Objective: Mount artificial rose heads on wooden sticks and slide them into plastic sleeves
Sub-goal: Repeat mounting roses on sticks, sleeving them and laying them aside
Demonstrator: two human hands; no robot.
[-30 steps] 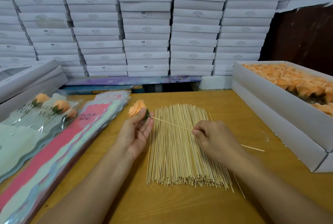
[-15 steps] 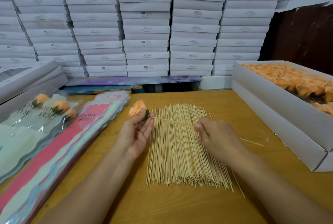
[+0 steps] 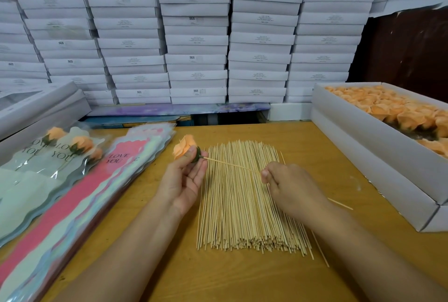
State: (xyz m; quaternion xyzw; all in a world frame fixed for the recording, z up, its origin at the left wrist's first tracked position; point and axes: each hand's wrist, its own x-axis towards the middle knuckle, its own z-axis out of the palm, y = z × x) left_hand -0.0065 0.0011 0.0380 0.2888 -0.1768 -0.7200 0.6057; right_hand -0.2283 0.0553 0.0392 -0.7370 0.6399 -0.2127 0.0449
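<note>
Head view, left hand (image 3: 182, 181): fingertips clamped on a peach rose head (image 3: 184, 146) at its green base, held above the surface (image 3: 169, 275) just left of the stick pile.
Head view, right hand (image 3: 289, 186): closed in a pinch on one wooden stick (image 3: 232, 165); its far tip sits at the rose's base, its tail pokes out behind the hand.
Step, as judged: seating stick in base; depth not visible.
Risk, off-axis push: stick is thin and the grip sits well back from the tip, so it may bow, snap, or skid off the base.
Risk, over-push: tip could come up through the petals; squeeze could crush them.
Risk, sleeve of arm over pile of sticks (image 3: 244, 195): a drag would scatter them; some strays already lie at its right edge.
Next stage: plastic sleeves (image 3: 72, 195) stacked at left, printed "LOVE YOU"; a loose head may drop off on insertion.
Supply: box of rose heads (image 3: 378, 146) at right, well apart.
</note>
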